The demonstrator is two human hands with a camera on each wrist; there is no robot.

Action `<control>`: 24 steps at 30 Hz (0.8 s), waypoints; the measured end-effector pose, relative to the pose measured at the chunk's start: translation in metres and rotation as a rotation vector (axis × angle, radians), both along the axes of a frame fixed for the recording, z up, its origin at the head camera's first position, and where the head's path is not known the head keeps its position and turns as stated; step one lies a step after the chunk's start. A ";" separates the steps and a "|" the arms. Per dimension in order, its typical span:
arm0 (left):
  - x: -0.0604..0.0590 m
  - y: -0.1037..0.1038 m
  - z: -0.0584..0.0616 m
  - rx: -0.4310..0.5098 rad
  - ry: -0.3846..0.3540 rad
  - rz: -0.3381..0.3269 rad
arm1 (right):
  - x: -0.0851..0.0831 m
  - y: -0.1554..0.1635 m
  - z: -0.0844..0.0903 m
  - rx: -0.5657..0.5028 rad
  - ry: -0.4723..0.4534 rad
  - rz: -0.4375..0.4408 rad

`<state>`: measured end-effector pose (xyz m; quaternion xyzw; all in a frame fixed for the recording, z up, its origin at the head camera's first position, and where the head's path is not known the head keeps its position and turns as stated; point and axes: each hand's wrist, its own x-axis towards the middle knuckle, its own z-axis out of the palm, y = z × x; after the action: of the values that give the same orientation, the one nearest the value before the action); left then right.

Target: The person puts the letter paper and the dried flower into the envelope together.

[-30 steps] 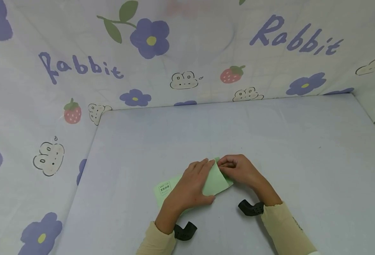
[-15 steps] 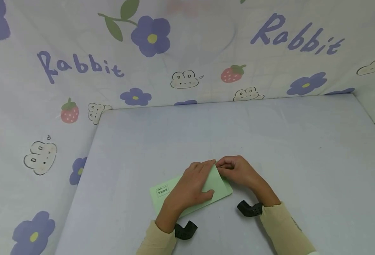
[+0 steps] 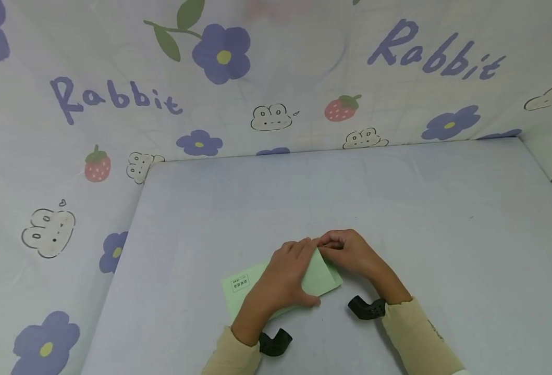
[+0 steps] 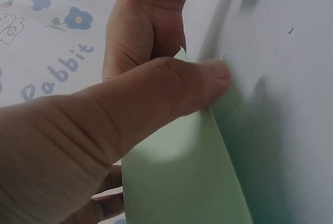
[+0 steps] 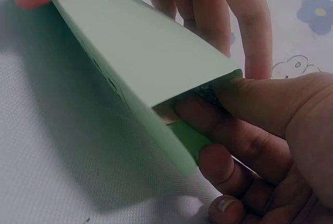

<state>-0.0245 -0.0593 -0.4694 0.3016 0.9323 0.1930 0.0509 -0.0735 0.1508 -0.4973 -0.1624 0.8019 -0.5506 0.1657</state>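
A flat light-green paper box [image 3: 320, 276] with a small printed label lies slanted in the head view. My left hand [image 3: 280, 278] grips across it, with the thumb [image 4: 177, 86] over the near long edge and fingers along the far edge. In the right wrist view, the box's right end [image 5: 140, 52] gapes open, with a green flap [image 5: 190, 138] below. My right hand [image 3: 351, 250] pinches at the far corner of that opening, its thumb [image 5: 265, 101] on the corner and a finger reaching inside. Something dark and patterned shows near these fingertips; its kind is hidden.
Under the hands spreads a pale, cloth-covered table [image 3: 397, 208]. A patterned curtain [image 3: 299, 62] with flowers and lettering rises behind it and at both sides. Black wrist-camera mounts [image 3: 276, 342] sit at both wrists.
The box has turned slightly and its label end has shifted left. My left thumb lifted onto the face, then came back down to the near edge. The right hand stays at the opening.
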 end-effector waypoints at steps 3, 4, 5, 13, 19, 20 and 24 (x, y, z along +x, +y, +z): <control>0.000 0.001 0.000 -0.017 0.026 -0.001 | 0.000 -0.001 0.000 0.000 0.001 0.006; 0.000 0.001 0.000 -0.021 0.035 -0.001 | 0.000 -0.001 0.000 0.000 0.002 0.010; 0.000 0.001 0.000 -0.021 0.040 -0.001 | 0.000 -0.001 -0.001 0.002 0.002 0.015; -0.001 0.002 0.001 -0.008 0.046 -0.002 | -0.001 -0.002 -0.002 -0.009 0.022 0.047; -0.002 0.002 0.002 -0.013 0.056 -0.003 | 0.000 -0.002 0.000 -0.003 0.029 0.054; -0.002 0.002 0.002 -0.012 0.056 -0.003 | 0.000 -0.002 -0.001 -0.002 0.031 0.056; -0.002 0.003 0.002 -0.010 0.057 -0.002 | 0.000 -0.002 -0.001 -0.005 0.031 0.061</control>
<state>-0.0270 -0.0568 -0.4673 0.3079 0.9340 0.1794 0.0259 -0.0734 0.1492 -0.4980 -0.1954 0.7977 -0.5447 0.1696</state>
